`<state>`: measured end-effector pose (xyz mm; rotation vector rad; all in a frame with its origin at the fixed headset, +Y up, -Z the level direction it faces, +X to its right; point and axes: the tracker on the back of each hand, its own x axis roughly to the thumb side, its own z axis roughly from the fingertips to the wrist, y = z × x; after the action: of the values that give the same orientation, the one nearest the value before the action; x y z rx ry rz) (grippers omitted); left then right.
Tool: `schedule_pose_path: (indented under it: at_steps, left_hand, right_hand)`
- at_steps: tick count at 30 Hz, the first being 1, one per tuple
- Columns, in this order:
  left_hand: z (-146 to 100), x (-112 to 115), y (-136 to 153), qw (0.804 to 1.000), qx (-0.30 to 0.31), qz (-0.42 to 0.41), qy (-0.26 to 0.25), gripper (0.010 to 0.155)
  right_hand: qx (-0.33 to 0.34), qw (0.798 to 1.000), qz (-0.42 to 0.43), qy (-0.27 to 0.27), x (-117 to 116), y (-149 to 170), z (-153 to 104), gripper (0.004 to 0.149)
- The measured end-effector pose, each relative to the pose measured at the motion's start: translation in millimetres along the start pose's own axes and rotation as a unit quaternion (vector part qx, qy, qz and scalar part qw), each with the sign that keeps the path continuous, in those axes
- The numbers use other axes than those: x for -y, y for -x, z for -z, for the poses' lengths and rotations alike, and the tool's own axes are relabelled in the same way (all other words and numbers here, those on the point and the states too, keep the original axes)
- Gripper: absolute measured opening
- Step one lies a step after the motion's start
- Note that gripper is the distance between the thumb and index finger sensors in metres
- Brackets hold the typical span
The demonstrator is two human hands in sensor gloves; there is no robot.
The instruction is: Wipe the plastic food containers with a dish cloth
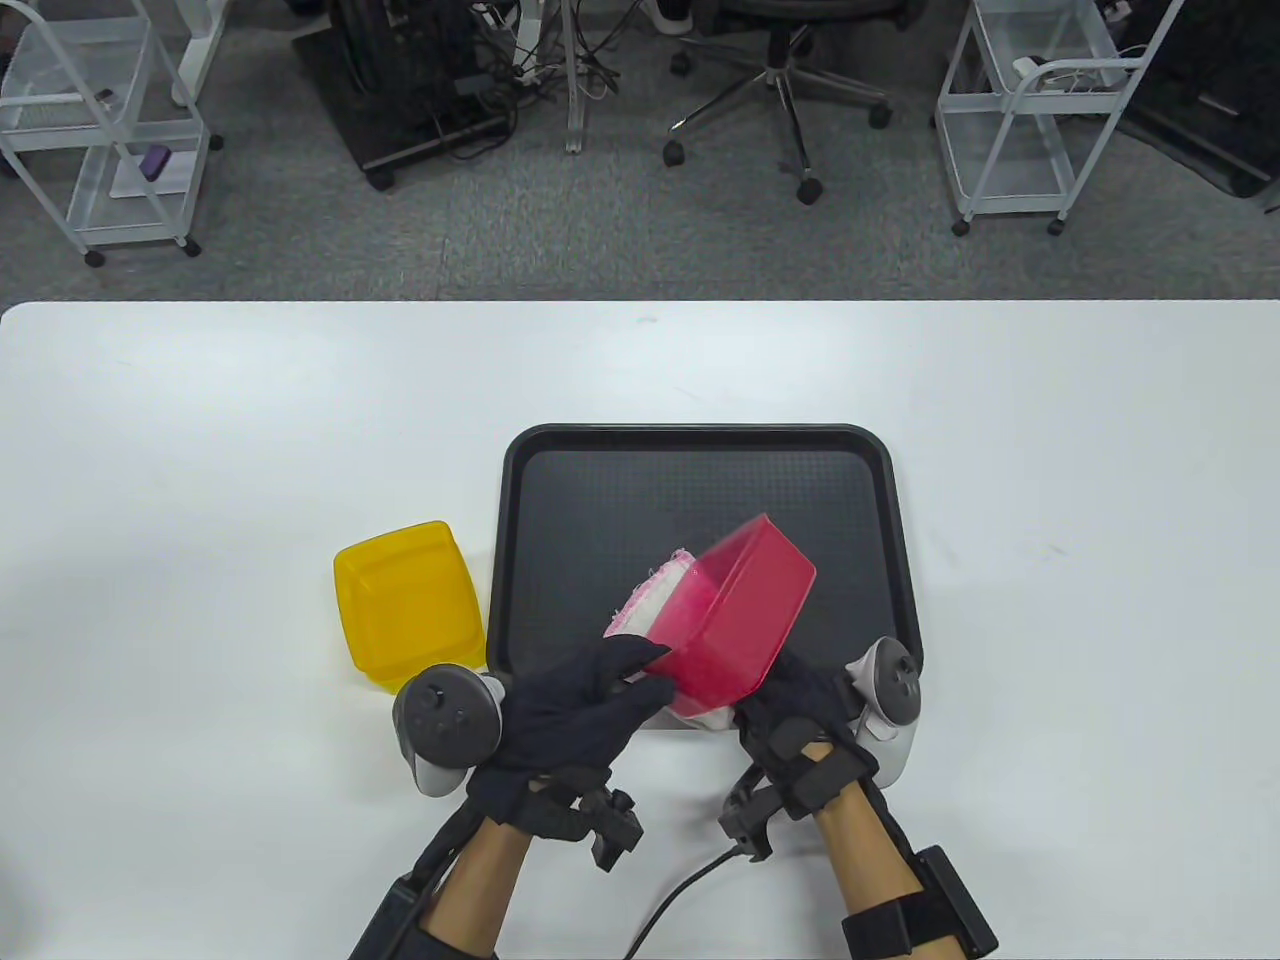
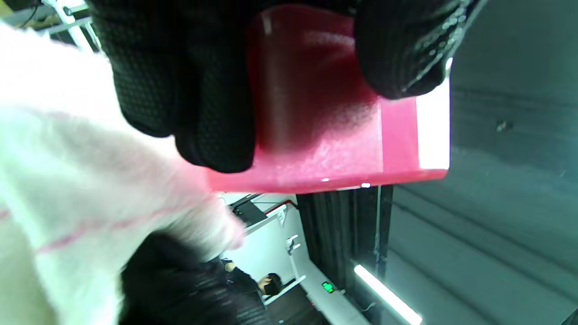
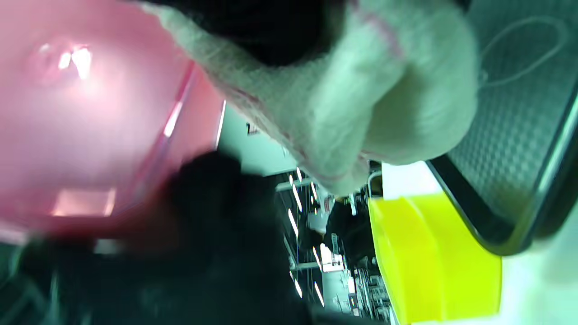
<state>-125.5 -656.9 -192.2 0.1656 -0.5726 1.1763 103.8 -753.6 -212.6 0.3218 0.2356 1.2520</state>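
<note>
A red plastic container [image 1: 745, 625] is held tilted above the front of the black tray [image 1: 700, 450]. My left hand [image 1: 620, 680] grips its near left wall; in the left wrist view my fingers [image 2: 212, 104] clamp the red wall [image 2: 316, 149]. My right hand [image 1: 775, 700] is under the container's near side and holds the white-and-pink dish cloth [image 1: 645, 600] against it. The right wrist view shows the cloth [image 3: 361, 104] bunched around my fingers [image 3: 271, 31], beside the red container [image 3: 90, 113]. A yellow container [image 1: 410, 605] stands on the table left of the tray.
The white table [image 1: 1050, 500] extends around the tray on both sides. The yellow container [image 3: 429, 257] and the tray's corner [image 3: 496, 234] show in the right wrist view. Carts and an office chair stand on the floor beyond the table.
</note>
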Motion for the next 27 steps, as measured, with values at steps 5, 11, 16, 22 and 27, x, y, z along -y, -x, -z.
schedule_pose_path:
  at_steps: [5,11,16,22,27]
  left_hand:
    - [-0.8,1.4,-3.7,0.999,-0.002,0.028,-0.019,0.042]
    - [-1.7,1.9,-6.1,0.997,-0.005,0.07,-0.037,0.041]
    - [-3.8,5.1,-14.5,0.987,0.009,0.148,-0.069,0.041]
    - [-6.6,5.8,-21.2,0.952,0.029,0.287,-0.107,0.041]
    - [-7.5,4.7,-19.5,0.92,0.025,0.374,-0.115,0.041]
  right_hand:
    - [0.012,1.0,0.02,0.014,-17.6,2.9,0.7,0.046]
    - [0.003,1.0,0.005,-0.008,-17.7,4.0,-0.9,0.047]
    - [0.006,1.0,-0.023,0.0,-19.9,3.5,-2.2,0.046]
    - [-0.008,0.999,-0.043,0.021,-34.7,6.5,-6.1,0.049]
    - [-0.019,0.998,-0.043,0.028,-49.7,9.8,-7.1,0.051]
